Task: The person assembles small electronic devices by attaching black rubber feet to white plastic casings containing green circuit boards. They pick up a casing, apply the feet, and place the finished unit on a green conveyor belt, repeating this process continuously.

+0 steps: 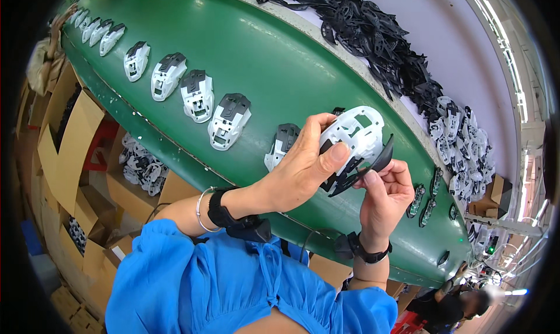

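Observation:
My left hand (300, 173) grips a white plastic mouse shell (360, 130) with rectangular cut-outs, its thumb lying across the near side. My right hand (386, 193) pinches a curved black side piece (380, 159) between thumb and fingers, against the right edge of that shell. Whether the black piece is seated or only touching cannot be told. Just left of my left hand, partly behind it, a white shell with a dark grey cover (284, 138) lies on the green conveyor belt (280, 65).
More white-and-grey shells (230, 121) lie in a row leading far left. Piled black parts (379, 36) and heaped white shells (464, 141) line the far ledge. Small black-and-green parts (429, 211) lie at right. Cardboard boxes (73, 141) stand at left. Other people are at both ends.

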### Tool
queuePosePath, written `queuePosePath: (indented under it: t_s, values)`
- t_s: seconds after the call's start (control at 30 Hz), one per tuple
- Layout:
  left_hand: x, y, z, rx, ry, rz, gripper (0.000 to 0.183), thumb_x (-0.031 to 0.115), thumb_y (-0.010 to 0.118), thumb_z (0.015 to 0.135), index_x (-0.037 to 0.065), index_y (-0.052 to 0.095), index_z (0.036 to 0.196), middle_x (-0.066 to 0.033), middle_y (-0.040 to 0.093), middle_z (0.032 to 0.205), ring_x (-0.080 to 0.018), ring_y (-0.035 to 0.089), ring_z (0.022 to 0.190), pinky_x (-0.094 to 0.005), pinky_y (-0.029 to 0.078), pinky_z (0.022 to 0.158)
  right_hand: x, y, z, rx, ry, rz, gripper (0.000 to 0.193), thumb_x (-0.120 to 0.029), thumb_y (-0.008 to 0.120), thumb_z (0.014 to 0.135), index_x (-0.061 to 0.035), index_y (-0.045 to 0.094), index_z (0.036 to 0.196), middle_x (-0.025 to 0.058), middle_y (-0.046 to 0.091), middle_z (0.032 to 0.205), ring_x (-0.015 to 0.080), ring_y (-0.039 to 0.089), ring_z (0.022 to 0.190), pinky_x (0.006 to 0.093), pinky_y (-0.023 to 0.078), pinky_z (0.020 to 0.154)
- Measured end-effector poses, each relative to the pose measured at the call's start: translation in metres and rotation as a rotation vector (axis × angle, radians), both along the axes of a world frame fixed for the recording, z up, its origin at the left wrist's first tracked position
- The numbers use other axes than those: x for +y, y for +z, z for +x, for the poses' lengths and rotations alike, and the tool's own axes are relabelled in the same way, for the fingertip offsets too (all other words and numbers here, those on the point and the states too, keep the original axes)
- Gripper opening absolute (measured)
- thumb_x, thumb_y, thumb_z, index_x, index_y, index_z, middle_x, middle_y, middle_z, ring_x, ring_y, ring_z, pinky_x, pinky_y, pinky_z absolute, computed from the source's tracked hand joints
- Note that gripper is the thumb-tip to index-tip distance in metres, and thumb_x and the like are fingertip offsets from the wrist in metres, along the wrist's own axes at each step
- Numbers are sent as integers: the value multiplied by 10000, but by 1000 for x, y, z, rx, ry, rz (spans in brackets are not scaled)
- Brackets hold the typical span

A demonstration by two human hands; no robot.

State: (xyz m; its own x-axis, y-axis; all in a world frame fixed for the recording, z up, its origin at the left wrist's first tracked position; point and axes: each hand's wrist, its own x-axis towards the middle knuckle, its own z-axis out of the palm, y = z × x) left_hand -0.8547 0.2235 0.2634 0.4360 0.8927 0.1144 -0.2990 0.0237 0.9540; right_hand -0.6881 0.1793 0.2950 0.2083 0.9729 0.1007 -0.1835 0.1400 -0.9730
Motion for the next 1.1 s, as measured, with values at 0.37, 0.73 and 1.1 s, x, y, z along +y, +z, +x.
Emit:
queuePosePath:
  t_s: [0.37,0.73,1.1]
  values:
    - [0,1,-3,371,80,316,1019,204,823,691,-63,138,1397,-241,344,1291,-368,365,1259,-433,343,1040,1,-5,-9,-90,-100,-20,187,70,676,793,32,545,921,115,659,798,156,669,657,250,566,655]
    - [1,-3,-2,447,189,431,885,116,766,711,-57,224,1389,-247,409,1251,-385,446,1178,-440,367,1004,-2,-12,-1,-195,-67,-91,278,56,725,756,27,565,981,93,671,852,93,637,761,189,514,668]
    - [-7,-11,-15,313,165,460,788,254,762,741,-61,348,1333,-256,447,1260,-398,482,1145,-440,408,963,1,1,-7,82,78,-67,641,1,737,705,16,424,1264,132,551,1176,189,531,1120,318,487,904]
